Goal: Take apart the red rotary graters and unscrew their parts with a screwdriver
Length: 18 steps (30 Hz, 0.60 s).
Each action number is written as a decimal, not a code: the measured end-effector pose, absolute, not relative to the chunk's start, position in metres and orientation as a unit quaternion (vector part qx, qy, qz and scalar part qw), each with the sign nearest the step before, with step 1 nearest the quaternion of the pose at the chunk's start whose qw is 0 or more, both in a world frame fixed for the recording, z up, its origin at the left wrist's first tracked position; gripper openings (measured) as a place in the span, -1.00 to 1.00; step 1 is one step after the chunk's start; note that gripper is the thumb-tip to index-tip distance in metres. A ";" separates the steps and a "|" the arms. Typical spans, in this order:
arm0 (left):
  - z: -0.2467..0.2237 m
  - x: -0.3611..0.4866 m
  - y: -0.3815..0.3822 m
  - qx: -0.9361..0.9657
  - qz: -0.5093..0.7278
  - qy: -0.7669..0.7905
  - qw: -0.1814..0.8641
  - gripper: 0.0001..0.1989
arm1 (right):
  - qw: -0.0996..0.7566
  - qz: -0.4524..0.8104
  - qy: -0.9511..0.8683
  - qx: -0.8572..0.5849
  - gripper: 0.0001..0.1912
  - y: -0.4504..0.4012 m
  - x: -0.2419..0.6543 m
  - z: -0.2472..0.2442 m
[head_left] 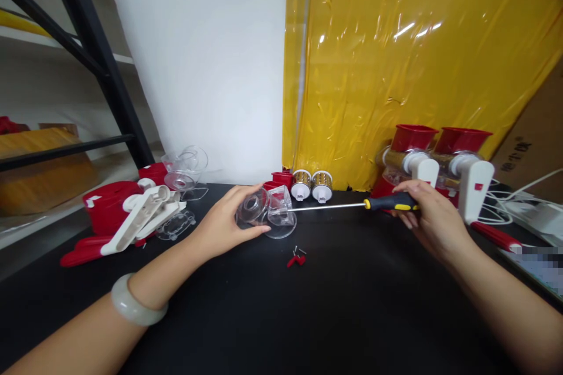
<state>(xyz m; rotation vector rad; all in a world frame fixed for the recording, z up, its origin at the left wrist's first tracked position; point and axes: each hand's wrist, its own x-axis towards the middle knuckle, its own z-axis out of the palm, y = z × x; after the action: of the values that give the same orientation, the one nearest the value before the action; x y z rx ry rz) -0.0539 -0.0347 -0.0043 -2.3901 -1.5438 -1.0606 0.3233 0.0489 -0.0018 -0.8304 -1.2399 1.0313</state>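
Note:
My left hand (pixel 233 217) is wrapped round a clear plastic housing (pixel 281 211) lying on the black table, thumb in front and fingers behind. In my right hand (pixel 428 214) is a screwdriver (pixel 389 204) with a black and yellow handle, held level. Its long shaft points left, and the tip meets the right side of the housing; the exact contact is too small to tell. Small red parts (pixel 296 261) and a few screws (pixel 295 251) lie on the table in front of the housing.
Two metal drums (pixel 322 186) stand behind. At the right are two assembled red and white machines (pixel 413 155) and white cables (pixel 505 199). Red bases (pixel 108 205), white cranks (pixel 138 220) and clear parts (pixel 176 225) sit at the left, beside a black shelf frame (pixel 94 53).

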 end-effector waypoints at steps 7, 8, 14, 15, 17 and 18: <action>-0.003 -0.054 -0.035 -0.785 -0.350 -0.509 0.048 -0.27 | 0.623 0.527 -0.527 -0.237 -0.71 0.043 0.324 0.003; -0.003 -0.054 -0.035 -0.785 -0.350 -0.509 0.047 -0.28 | 0.628 0.519 -0.527 -0.243 -0.75 0.043 0.323 0.002; -0.010 -0.056 -0.032 -0.759 -0.380 -0.529 0.011 -0.26 | 0.628 0.434 -0.549 -0.341 -0.72 0.053 0.322 -0.005; -0.012 -0.056 -0.031 -0.751 -0.389 -0.533 0.002 -0.26 | 0.633 0.438 -0.542 -0.337 -0.79 0.053 0.322 -0.006; -0.014 -0.057 -0.030 -0.742 -0.400 -0.538 -0.009 -0.28 | 0.641 0.472 -0.530 -0.294 -0.79 0.051 0.323 -0.004; -0.015 -0.057 -0.030 -0.741 -0.400 -0.539 -0.011 -0.30 | 0.639 0.492 -0.527 -0.267 -0.75 0.050 0.324 -0.003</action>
<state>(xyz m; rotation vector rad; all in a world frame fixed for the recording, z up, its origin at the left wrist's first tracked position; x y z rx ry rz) -0.0571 -0.0303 -0.0147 -2.3444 -1.7055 -1.2664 0.3238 0.0495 -0.0029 -0.6089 -1.2025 1.1231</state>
